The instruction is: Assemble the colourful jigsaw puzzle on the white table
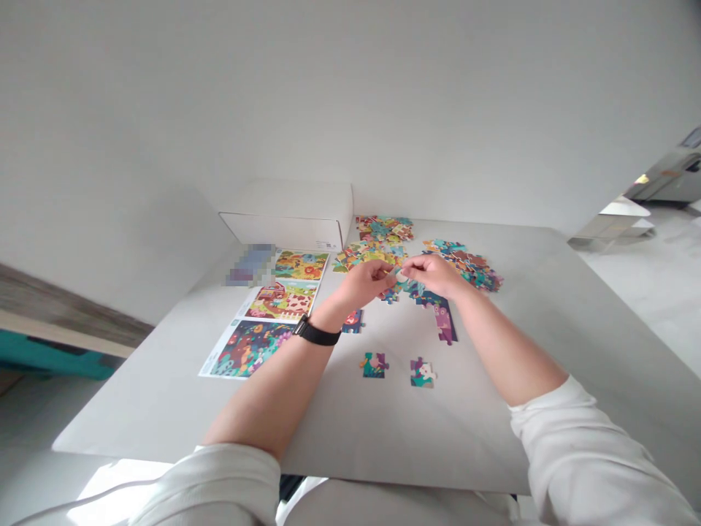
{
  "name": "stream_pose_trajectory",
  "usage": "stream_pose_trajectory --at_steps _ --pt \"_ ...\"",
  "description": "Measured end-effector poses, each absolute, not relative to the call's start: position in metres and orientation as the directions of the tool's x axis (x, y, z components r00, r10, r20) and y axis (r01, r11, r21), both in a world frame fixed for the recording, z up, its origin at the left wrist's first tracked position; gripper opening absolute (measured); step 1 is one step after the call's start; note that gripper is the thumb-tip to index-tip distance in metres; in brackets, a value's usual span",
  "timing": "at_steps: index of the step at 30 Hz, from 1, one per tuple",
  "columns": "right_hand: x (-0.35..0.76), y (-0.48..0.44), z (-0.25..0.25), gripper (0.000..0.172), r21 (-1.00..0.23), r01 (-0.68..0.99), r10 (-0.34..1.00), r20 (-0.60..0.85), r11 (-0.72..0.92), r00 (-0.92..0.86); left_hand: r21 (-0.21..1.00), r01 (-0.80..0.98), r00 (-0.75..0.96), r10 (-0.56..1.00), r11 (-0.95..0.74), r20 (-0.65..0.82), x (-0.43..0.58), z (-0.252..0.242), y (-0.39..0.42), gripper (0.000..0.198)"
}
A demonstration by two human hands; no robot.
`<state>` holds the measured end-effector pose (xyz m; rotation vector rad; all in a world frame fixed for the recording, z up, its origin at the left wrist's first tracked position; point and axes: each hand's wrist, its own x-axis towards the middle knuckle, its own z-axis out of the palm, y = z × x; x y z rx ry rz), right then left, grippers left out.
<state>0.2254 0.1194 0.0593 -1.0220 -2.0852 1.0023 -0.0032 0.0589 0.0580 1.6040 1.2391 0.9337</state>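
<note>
Sleeves [211, 486]: pale, pushed up your forearms, reaching in from the two lower corners.
Black band [320, 334]: around your left wrist.
Left hand [362, 283]: grip narrow, thumb and fingers pinched on one side of a pale piece [401, 276].
Right hand [437, 275]: grip just as narrow, fingertips on the other side of the same piece.
Pale piece: between your two hands, over the bench [383, 431]; your fingers cover part of it, so its print is hard to make out.
Near pieces: a teal-and-purple piece [375, 366] and, well apart to its right, a piece with a white figure [422, 372], both flat on the bench.
Wrist-side pieces: a blue-and-red piece [353, 321] beside your left wrist, a purple section [442, 318] beside your right.
Piles: a yellowish pile [364, 253] beyond your left hand, a far pile [383, 229] behind it, a darker pile [474, 269] beyond your right hand.
Picture sheet [282, 303]: flat, left of your left hand, three scenes showing.
White box [285, 228]: behind the sheet.
</note>
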Motion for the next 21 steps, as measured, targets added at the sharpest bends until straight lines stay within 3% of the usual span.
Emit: stream_pose_trajectory --at_steps 6,14,17,21 --pt "0.247 0.133 0.055 0.053 -0.91 0.299 0.91 0.16 0.286 -0.382 0.982 0.187 0.126 0.991 0.029 -0.053 -0.007 0.061 0.062 0.025" --pt "0.261 0.153 0.041 0.036 -0.966 0.191 0.952 0.116 0.174 -0.282 0.932 0.346 0.191 0.963 0.114 -0.188 -0.005 0.061 0.056 0.014" --pt "0.261 0.155 0.038 0.032 -0.969 0.178 0.949 0.116 0.173 -0.294 0.879 0.472 0.326 0.912 0.07 -0.248 -0.001 0.063 0.048 0.012" --pt "0.261 0.155 0.038 0.032 -0.971 0.171 0.945 0.108 0.167 -0.308 0.758 0.641 0.43 0.875 -0.122 -0.223 0.005 0.062 0.042 0.011"
